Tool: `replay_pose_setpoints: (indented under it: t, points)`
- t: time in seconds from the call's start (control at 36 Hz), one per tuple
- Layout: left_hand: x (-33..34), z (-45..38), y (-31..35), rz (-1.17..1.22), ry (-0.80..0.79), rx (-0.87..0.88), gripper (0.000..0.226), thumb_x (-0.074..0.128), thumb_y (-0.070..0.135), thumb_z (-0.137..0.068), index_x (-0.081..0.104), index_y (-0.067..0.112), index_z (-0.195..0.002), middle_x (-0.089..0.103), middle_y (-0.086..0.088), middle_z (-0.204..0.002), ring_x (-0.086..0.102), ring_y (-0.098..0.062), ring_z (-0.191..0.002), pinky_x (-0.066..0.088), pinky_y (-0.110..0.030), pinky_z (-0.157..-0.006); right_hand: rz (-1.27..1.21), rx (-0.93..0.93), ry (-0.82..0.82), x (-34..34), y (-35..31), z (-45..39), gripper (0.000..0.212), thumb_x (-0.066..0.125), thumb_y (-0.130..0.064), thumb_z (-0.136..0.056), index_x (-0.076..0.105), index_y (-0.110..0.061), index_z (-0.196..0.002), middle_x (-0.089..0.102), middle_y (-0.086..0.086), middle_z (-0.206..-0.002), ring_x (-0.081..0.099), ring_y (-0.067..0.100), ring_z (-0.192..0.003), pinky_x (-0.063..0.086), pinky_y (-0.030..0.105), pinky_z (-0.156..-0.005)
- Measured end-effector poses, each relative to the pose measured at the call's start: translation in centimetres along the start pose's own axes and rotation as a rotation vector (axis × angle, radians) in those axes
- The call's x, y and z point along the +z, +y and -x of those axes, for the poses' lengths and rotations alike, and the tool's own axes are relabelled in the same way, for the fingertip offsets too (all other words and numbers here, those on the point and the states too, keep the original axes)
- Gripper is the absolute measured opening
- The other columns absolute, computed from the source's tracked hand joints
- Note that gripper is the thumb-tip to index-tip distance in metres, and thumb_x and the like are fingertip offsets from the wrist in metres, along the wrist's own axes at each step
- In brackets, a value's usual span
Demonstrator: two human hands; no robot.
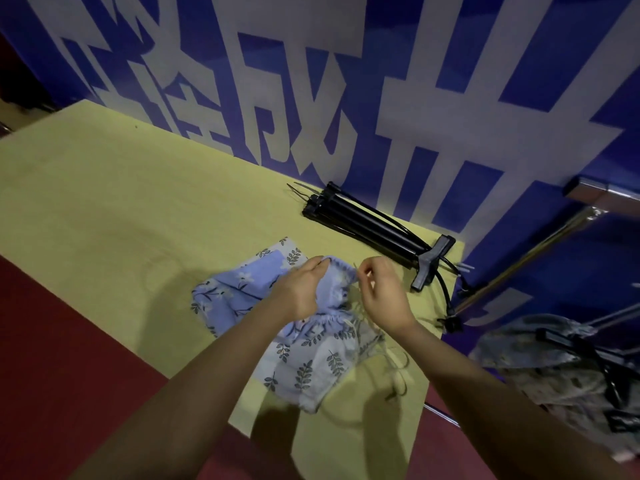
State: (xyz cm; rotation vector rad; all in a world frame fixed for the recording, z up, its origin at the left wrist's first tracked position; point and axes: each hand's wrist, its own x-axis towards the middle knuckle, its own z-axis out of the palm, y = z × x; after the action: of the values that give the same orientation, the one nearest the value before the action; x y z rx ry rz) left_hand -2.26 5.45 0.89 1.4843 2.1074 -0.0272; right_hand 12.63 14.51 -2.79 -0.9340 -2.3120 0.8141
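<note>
Left hand (pixel 304 289) and right hand (pixel 381 292) grip shorts (pixel 311 358)

Yellow table (pixel 121 202) with floral shorts (pixel 311 362), black hangers (pixel 363 223)

The left hand (pixel 301 289) is hiding its own fingertips inside the gathered waistband of the floral garment (pixel 311 365) it is gripping. Just right of that grip, the drawstring (pixel 398 362), thin and blurred, is disappearing between the pinching fingers of the right hand (pixel 384 292). Well right of both, a grey garment (pixel 519 351) is being cut off by the picture's edge.
</note>
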Motion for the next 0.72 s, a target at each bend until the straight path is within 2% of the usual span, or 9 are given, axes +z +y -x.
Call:
replay_pose_setpoints:
  t: [0.08,0.14,0.25,0.31,0.44,0.56,0.61,0.67,0.72]
  points:
    - [-0.5,0.6,-0.6,0.035,-0.002,0.004,0.085,0.044,-0.009,-0.089,-0.006,0.020,-0.152,-0.013,0.010,-0.159,0.029,-0.023,-0.140,0.039,-0.027,-0.072,0.179,-0.164,-0.112,1.1,-1.5,0.6,0.003,0.054,-0.013,-0.089,0.054,-0.010,-0.087,0.046,0.006,-0.103,0.034,0.019,-0.091,0.018,0.024,-0.075]
    - [-0.8,1.2,-0.9,0.023,0.003,0.002,0.086,0.044,-0.010,-0.089,-0.007,0.020,-0.151,-0.015,0.011,-0.158,0.039,-0.026,-0.133,0.038,-0.026,-0.068,0.259,-0.209,-0.160,2.0,-2.2,1.0,0.004,0.056,-0.016,-0.088,0.057,-0.012,-0.088,0.045,0.008,-0.112,0.034,0.023,-0.098,0.014,0.026,-0.077]
    - [-1.3,2.3,-1.5,0.017,0.015,0.010,0.085,0.045,-0.007,-0.090,-0.008,0.020,-0.151,-0.015,0.011,-0.158,0.044,-0.031,-0.127,0.044,-0.031,-0.072,0.281,-0.182,-0.186,2.8,-3.6,1.0,0.007,0.057,-0.022,-0.089,0.062,-0.018,-0.089,0.042,0.006,-0.124,0.033,0.027,-0.112,0.010,0.024,-0.079]
    - [-1.3,2.7,-1.8,0.026,0.030,0.012,0.086,0.045,-0.006,-0.090,-0.009,0.021,-0.151,-0.015,0.011,-0.158,0.041,-0.030,-0.130,0.045,-0.032,-0.075,0.281,-0.182,-0.196,2.9,-4.2,0.7,0.008,0.059,-0.022,-0.090,0.066,-0.019,-0.092,0.042,0.007,-0.126,0.033,0.028,-0.115,0.009,0.024,-0.080]
    - [-1.2,3.0,-2.4,0.117,0.093,-0.003,0.088,0.048,-0.005,-0.088,-0.006,0.023,-0.151,-0.011,0.011,-0.159,0.035,-0.025,-0.136,0.046,-0.033,-0.075,0.138,-0.140,-0.110,2.2,-4.6,-0.2,0.012,0.056,-0.009,-0.086,0.064,-0.015,-0.093,0.048,0.007,-0.108,0.039,0.027,-0.100,0.015,0.025,-0.076]
    - [-1.4,2.2,-2.1,0.248,0.156,-0.015,0.086,0.047,-0.008,-0.087,-0.002,0.020,-0.152,-0.008,0.010,-0.159,0.029,-0.017,-0.140,0.043,-0.025,-0.071,0.089,-0.033,-0.039,1.5,-4.3,-1.8,0.011,0.054,-0.011,-0.089,0.057,-0.012,-0.099,0.047,0.006,-0.106,0.039,0.023,-0.100,0.019,0.026,-0.077]
    - [-1.8,1.7,-1.6,0.295,0.163,-0.024,0.084,0.048,-0.006,-0.088,-0.001,0.017,-0.152,-0.009,0.009,-0.160,0.038,-0.021,-0.132,0.048,-0.030,-0.077,0.120,-0.007,-0.049,1.3,-3.7,-3.0,0.016,0.053,-0.012,-0.090,0.055,-0.011,-0.105,0.047,0.006,-0.111,0.039,0.024,-0.104,0.020,0.027,-0.079]
    - [-2.4,1.1,-1.0,0.325,0.202,-0.035,0.081,0.049,-0.004,-0.090,0.002,0.016,-0.152,-0.007,0.009,-0.160,0.046,-0.025,-0.117,0.050,-0.037,-0.082,0.166,0.036,-0.037,1.0,-3.1,-4.5,0.021,0.051,-0.013,-0.091,0.054,-0.011,-0.111,0.048,0.007,-0.116,0.040,0.025,-0.107,0.024,0.029,-0.083]
    - [-3.1,0.3,-0.5,0.330,0.262,-0.056,0.076,0.048,-0.001,-0.092,0.005,0.015,-0.152,-0.003,0.007,-0.160,0.049,-0.026,-0.120,0.047,-0.033,-0.074,0.226,0.122,-0.030,0.6,-2.3,-6.0,0.028,0.051,-0.014,-0.091,0.053,-0.010,-0.118,0.048,0.009,-0.121,0.040,0.028,-0.113,0.027,0.034,-0.091]
